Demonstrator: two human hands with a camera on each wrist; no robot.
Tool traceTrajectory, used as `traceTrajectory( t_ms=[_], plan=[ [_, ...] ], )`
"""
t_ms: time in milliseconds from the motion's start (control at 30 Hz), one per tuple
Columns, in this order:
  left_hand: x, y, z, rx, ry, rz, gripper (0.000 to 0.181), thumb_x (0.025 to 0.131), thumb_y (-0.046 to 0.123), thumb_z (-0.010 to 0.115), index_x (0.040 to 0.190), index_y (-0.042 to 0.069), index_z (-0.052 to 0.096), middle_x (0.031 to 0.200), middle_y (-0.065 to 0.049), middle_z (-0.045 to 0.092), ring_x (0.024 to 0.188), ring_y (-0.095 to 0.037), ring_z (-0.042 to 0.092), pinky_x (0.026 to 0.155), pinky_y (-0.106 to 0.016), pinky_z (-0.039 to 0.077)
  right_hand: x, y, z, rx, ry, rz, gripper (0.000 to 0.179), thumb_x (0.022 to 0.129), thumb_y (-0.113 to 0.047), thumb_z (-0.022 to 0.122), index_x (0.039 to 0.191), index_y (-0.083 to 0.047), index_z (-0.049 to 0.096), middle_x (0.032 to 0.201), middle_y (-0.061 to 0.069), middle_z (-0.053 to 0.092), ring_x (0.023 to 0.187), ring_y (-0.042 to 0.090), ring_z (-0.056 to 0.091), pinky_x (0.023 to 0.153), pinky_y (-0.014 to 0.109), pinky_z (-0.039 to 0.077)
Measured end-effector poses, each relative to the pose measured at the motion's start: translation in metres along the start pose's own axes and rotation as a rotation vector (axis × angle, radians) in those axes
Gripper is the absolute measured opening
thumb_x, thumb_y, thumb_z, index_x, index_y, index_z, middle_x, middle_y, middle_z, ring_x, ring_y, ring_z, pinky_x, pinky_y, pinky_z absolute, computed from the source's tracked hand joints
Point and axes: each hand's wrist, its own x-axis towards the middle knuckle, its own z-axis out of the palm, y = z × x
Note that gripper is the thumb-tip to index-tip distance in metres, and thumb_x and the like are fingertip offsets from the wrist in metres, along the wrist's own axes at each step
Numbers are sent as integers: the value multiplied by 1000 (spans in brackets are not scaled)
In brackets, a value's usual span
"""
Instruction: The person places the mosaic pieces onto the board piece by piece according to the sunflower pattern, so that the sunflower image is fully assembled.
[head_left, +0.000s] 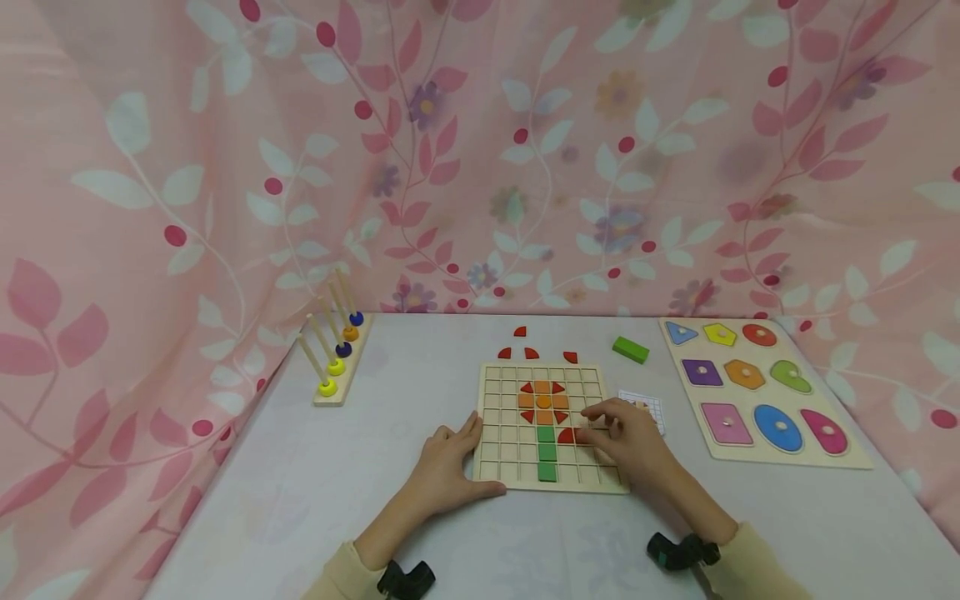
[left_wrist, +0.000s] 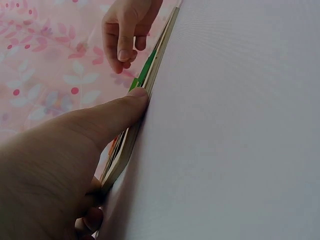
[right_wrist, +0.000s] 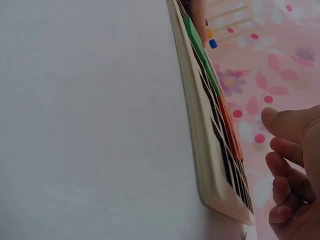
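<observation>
The wooden grid board (head_left: 510, 467) lies on the table with a flower-like pattern of orange squares (head_left: 542, 418), red triangles (head_left: 528, 416) and green squares (head_left: 547, 472) on it. My left hand (head_left: 442, 467) rests at its near left corner, fingers along the left edge and thumb (left_wrist: 125, 102) against the front edge. Over the right side of the board is my right hand (head_left: 626, 437), its fingertips beside a red piece (head_left: 566, 436) next to the green column. Nothing shows between its loosely bent fingers (right_wrist: 285, 162) in the right wrist view.
Red quarter-round pieces (head_left: 532, 353) lie beyond the board. A green block (head_left: 631, 350) is behind right, and a printed card (head_left: 655, 406) is partly behind my right hand. The shape puzzle (head_left: 765, 457) lies at right; a peg stand with beads (head_left: 330, 400) stands at left.
</observation>
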Motion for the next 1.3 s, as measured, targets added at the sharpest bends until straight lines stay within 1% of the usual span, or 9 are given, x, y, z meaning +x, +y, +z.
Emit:
traceTrajectory(
  t_ms=[200,333,467,567,667,800,933,1033,1300],
  plan=[
    [1,-1,1,4,-6,3,117,76,71,85,161,4,42,171,-9,36,88,-12,35,77,-30,31,25,-5,-13,-42,10,-13,29,92,-20,85,117,-6,78,108,6,76,92,23,58,73,28,47],
    [2,0,0,5,-4,5,116,75,71,85,161,4,43,171,-10,36,88,-13,35,76,-30,31,52,-2,-25,-71,32,-31,30,94,-19,83,119,-2,77,110,12,76,95,27,60,72,30,46],
    [2,0,1,-3,0,9,116,76,70,85,161,3,44,170,-10,37,89,-13,36,76,-30,31,82,8,-33,-72,25,-36,31,98,-20,79,121,0,76,109,15,76,94,27,61,71,31,46],
    [3,-1,2,1,6,11,116,76,70,85,161,4,44,170,-10,37,89,-13,36,77,-31,32,105,14,-36,-76,-6,-40,29,99,-17,77,120,3,76,106,16,76,88,26,62,70,32,46],
    [2,-2,3,2,8,3,117,76,71,85,161,4,42,171,-10,36,89,-13,37,78,-30,32,127,15,-34,-84,-73,-27,29,100,-16,75,120,5,76,105,18,77,84,25,62,70,33,47],
    [1,-4,5,1,4,-13,117,76,72,84,163,6,40,172,-7,35,91,-12,37,78,-29,33,150,17,-31,-92,-175,26,31,101,-20,74,121,4,76,108,17,77,89,27,64,77,36,51],
    [2,-4,5,-6,17,3,116,76,70,85,162,6,41,171,-8,36,92,-13,38,77,-30,33,163,22,-30,-77,-234,100,31,101,-23,73,121,1,77,112,17,77,102,32,68,89,44,55],
    [2,-3,4,-7,22,18,115,76,69,86,161,4,42,170,-10,37,91,-14,38,77,-30,33,168,26,-30,-78,-254,134,31,102,-23,73,121,1,77,114,17,77,107,34,68,93,48,55],
    [2,-3,2,18,4,22,116,76,71,84,162,6,41,171,-8,36,90,-12,38,77,-29,32,175,29,-20,-137,-275,119,31,98,-22,77,115,4,78,109,19,78,104,35,69,95,50,55]
  ],
)
